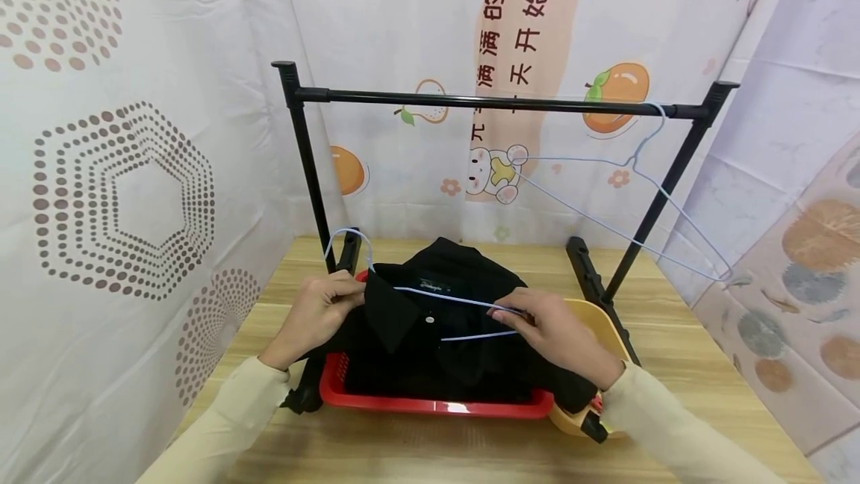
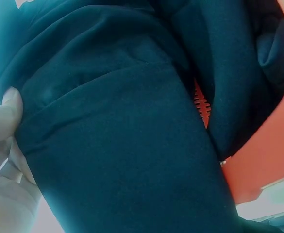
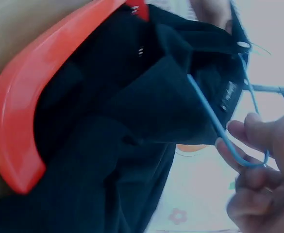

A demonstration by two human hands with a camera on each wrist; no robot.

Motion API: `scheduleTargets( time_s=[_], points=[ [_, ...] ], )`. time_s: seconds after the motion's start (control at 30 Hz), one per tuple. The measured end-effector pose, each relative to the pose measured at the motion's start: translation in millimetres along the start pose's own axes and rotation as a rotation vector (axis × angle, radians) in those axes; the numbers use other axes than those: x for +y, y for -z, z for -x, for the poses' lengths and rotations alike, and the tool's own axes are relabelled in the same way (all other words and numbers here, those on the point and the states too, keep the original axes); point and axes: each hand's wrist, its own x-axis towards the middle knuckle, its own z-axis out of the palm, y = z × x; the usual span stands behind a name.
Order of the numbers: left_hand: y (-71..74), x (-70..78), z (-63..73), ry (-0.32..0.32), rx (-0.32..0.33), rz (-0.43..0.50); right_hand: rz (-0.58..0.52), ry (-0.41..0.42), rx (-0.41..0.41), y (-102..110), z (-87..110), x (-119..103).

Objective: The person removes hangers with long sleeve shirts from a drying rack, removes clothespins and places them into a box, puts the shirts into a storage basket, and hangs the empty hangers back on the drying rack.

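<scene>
A black collared shirt (image 1: 463, 264) with a pale button lies bunched over the red basket. In the head view, my left hand (image 1: 322, 316) pinches the shirt beside its collar; the left wrist view shows that thumb on the dark cloth (image 2: 122, 136). A light blue wire hanger (image 1: 437, 294) runs partly inside the shirt. Its hook rises out of the neck opening, near the left hand. My right hand (image 1: 551, 323) grips the hanger's other end, outside the cloth. In the right wrist view, fingers curl around the bent wire (image 3: 207, 109) near the open collar.
Behind stands a black clothes rack (image 1: 470, 101), with a second blue hanger (image 1: 578, 209) hooked at its right end. The red basket (image 1: 437, 407) holds dark cloth. A yellow basket (image 1: 605, 323) sits at its right on the wooden table (image 1: 672, 320).
</scene>
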Motion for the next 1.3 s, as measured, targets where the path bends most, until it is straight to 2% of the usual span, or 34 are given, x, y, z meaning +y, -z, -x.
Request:
scheduleTargets(
  time_s=[0.13, 0.27, 0.5, 0.73, 0.9, 1.3],
  points=[
    [-1.8, 0.6, 0.2, -0.023, -0.01, 0.001, 0.179, 0.132, 0.082, -6, -1.7, -6],
    [-3.0, 0.4, -0.7, -0.044, -0.014, 0.0, 0.2, 0.172, 0.096, -7, -4.1, -9],
    [-3.6, 0.5, -1.7, -0.04, -0.04, 0.028, 0.095, 0.196, 0.132, -5, -3.4, -1],
    [-3.3, 0.8, 1.6, -0.028, -0.06, 0.02, 0.068, 0.177, 0.153, 1, 1.4, 6],
    [-3.1, 1.9, 5.5, 0.018, -0.077, 0.014, 0.071, 0.157, 0.176, 8, 8.3, 12],
    [-1.7, -6.7, 15.3, 0.026, -0.093, -0.011, 0.129, 0.146, 0.279, 28, 25.1, 33]
  ],
)
